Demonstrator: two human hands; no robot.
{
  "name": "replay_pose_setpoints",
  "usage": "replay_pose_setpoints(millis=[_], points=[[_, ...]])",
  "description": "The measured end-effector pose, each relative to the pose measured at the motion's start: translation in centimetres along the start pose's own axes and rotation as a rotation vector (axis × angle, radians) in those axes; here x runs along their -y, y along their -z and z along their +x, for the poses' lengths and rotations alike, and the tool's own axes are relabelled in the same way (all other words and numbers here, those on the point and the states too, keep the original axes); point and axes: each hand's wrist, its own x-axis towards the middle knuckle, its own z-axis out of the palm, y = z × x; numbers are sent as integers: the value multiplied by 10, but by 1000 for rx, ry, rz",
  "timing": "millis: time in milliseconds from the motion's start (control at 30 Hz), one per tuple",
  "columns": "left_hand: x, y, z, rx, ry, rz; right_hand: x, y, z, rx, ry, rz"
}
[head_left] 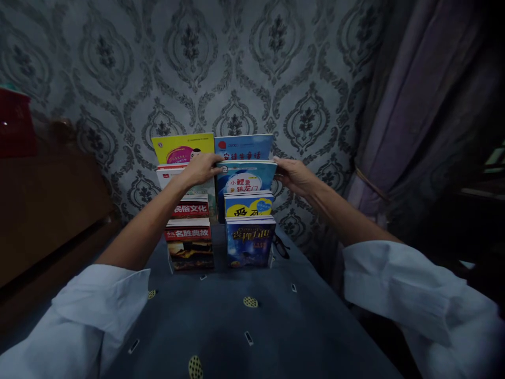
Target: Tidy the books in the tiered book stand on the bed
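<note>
Both hands are at a teal picture book (249, 179) standing in the right-hand row of books. My left hand (200, 169) pinches its upper left corner, fingers closed. At the upper right corner, my right hand (295, 175) grips the edge, with some fingers behind it. Behind it rises a blue book (244, 145). In front stand a blue-and-yellow book (246, 206) and a dark blue book (251, 242). The left row has a yellow book (183, 145) at the back, a white-topped book (169, 176) partly behind my left hand, and red-banded books (189, 247) in front.
The books stand on a dark blue patterned cloth (221, 326). Dark-rimmed glasses (281, 246) lie right of the books. A patterned wall (236, 68) is close behind. Brown wooden furniture (51, 205) and a red container (16, 123) are left; a tied curtain (398, 121) hangs right.
</note>
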Motion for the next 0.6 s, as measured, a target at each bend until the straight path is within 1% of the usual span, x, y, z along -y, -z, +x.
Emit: replay_pose_setpoints(millis=[100, 233, 300, 400, 500, 600], points=[[-2, 2, 0, 6, -1, 3, -1, 1, -2, 13, 18, -30], [-5, 2, 0, 13, 19, 37, -8, -4, -10, -1, 99, -84], [-5, 2, 0, 15, 18, 42, -13, -9, -11, -32, 160, -135], [-5, 2, 1, 16, 10, 49, -19, -16, -9, -114, 248, -209], [-2, 2, 1, 29, -2, 47, -21, -22, -6, -178, 294, -249], [1, 0, 3, 45, -25, 11, -20, -26, -3, -216, 332, -233]])
